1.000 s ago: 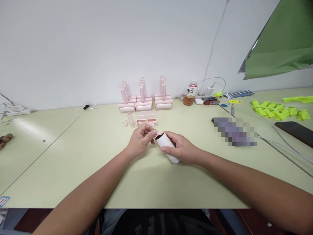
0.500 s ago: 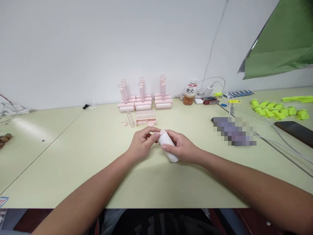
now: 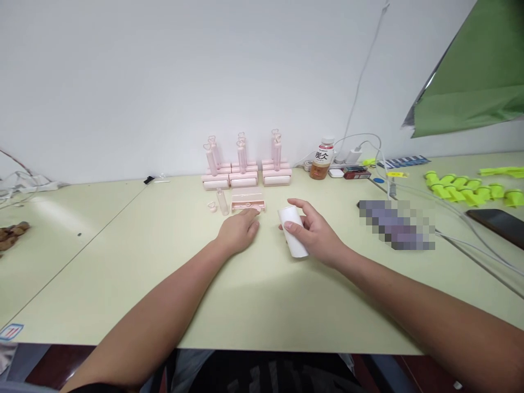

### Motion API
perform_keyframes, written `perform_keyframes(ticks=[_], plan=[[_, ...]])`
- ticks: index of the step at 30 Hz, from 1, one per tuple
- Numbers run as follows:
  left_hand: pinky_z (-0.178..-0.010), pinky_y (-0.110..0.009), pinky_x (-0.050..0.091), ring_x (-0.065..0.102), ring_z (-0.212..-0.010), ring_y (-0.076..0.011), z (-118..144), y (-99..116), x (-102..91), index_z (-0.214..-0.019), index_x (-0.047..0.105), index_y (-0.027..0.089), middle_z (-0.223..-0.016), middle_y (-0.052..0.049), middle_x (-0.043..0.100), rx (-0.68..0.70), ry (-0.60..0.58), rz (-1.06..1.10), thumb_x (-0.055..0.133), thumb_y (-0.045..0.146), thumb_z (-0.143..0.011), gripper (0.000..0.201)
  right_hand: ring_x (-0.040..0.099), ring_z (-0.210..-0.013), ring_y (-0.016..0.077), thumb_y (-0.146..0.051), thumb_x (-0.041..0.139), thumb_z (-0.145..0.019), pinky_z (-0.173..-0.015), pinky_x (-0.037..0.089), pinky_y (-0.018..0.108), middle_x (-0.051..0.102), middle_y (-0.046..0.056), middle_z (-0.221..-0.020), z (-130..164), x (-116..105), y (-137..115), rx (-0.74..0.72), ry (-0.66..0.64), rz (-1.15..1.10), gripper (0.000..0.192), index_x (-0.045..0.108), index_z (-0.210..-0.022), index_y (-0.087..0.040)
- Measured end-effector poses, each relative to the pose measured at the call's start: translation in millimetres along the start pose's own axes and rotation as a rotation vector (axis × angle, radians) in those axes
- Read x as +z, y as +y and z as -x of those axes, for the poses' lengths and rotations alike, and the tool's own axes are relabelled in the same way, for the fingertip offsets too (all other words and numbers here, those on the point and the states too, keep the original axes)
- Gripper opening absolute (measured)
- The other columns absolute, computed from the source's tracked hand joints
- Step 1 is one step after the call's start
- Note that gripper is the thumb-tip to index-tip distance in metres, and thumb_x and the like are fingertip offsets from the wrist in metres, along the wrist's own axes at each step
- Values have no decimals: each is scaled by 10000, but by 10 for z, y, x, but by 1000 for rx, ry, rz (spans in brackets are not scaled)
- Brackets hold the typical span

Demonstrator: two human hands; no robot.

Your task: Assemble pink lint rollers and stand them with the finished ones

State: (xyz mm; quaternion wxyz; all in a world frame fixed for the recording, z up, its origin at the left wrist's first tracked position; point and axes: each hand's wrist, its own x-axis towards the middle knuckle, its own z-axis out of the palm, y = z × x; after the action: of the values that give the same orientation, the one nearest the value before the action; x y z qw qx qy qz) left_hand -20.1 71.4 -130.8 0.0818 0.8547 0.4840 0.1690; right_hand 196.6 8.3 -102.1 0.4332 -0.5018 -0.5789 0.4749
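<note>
My right hand [image 3: 313,232] is closed around a white lint roller refill [image 3: 295,234], which tilts with its upper end to the left. Stretched forward over the table, my left hand [image 3: 239,230] has its fingertips at a small round pink cap [image 3: 257,208] in front of an open pink case [image 3: 248,194]. Its thumb is apart from the fingers, and the fingertips partly cover the cap, so I cannot tell whether they grip it. Left of the case lie a clear pink tube handle [image 3: 221,202] and a small pink heart-shaped ring piece [image 3: 212,207].
Several pink lint rollers [image 3: 277,176] with upright handles stand along the wall. Right of them are a labelled bottle [image 3: 322,159], a small box [image 3: 357,172] and white cables. Several yellow-green parts [image 3: 462,188], a blurred-out object [image 3: 395,225] and a dark phone [image 3: 497,225] lie right.
My left hand has left the white refill and moved forward to the pink cap by the case. My right hand has shifted slightly right with the refill.
</note>
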Motion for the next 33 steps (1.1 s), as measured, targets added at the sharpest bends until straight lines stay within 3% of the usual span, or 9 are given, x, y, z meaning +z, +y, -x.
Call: perform_keyframes(ticks=[4,10,13,16,20,27,30,33], plan=[[-806,-390,518,626,-1135,-285,-38,10,-14,-1413,445,242,-1415,-74,562,-24,-60,-79,363,398,-979,468,599,-658,188,-484,680,-789,-556,496,305,647,31,-867,-1,13,13,3,-29,-13,699,379,-1375,-252],[-766,-335,497,644,-1032,-244,12,67,-39,-1292,544,244,-1206,-65,644,-20,-43,-79,457,415,-936,404,563,-629,167,-487,687,-772,-519,449,271,612,-9,-795,-15,0,-2,-38,-14,-13,578,460,-1245,-245],[-697,-334,489,645,-969,-253,31,99,-55,-1261,561,247,-1200,-80,588,-101,-32,-99,537,472,-875,448,551,-633,159,-496,695,-749,-515,432,258,617,-11,-775,-18,-11,-39,-45,26,-15,483,489,-1091,-225],[-641,-329,462,645,-851,-239,33,112,-87,-1132,621,260,-1100,-68,590,-182,-100,-81,508,526,-877,386,533,-616,149,-503,692,-742,-508,423,249,591,-30,-717,-33,-23,-43,-38,47,-10,426,489,-990,-223],[-618,-306,432,639,-812,-227,33,68,-132,-926,644,226,-958,-55,644,-190,-126,33,578,504,-833,300,516,-593,126,-507,684,-752,-475,410,224,556,-49,-705,-77,-50,-2,-14,88,-56,384,488,-934,-232],[-532,-278,410,610,-686,-206,121,-55,-166,-792,609,211,-797,-30,667,-242,-57,351,723,497,-696,322,421,-384,77,-503,702,-737,-334,308,193,511,-98,-589,-156,-107,41,-6,84,-184,393,433,-860,-243],[-544,-265,404,560,-649,-169,135,-36,-185,-843,625,208,-730,1,615,-223,15,449,637,462,-780,262,423,-348,81,-520,725,-723,-308,302,188,495,-106,-520,-190,-131,59,10,80,-226,422,422,-813,-239],[-532,-252,391,521,-610,-142,125,13,-199,-1020,651,223,-697,20,572,-218,29,610,498,444,-885,300,454,-367,87,-526,762,-706,-308,342,183,505,-95,-498,-212,-148,74,33,67,-276,447,434,-776,-231]])
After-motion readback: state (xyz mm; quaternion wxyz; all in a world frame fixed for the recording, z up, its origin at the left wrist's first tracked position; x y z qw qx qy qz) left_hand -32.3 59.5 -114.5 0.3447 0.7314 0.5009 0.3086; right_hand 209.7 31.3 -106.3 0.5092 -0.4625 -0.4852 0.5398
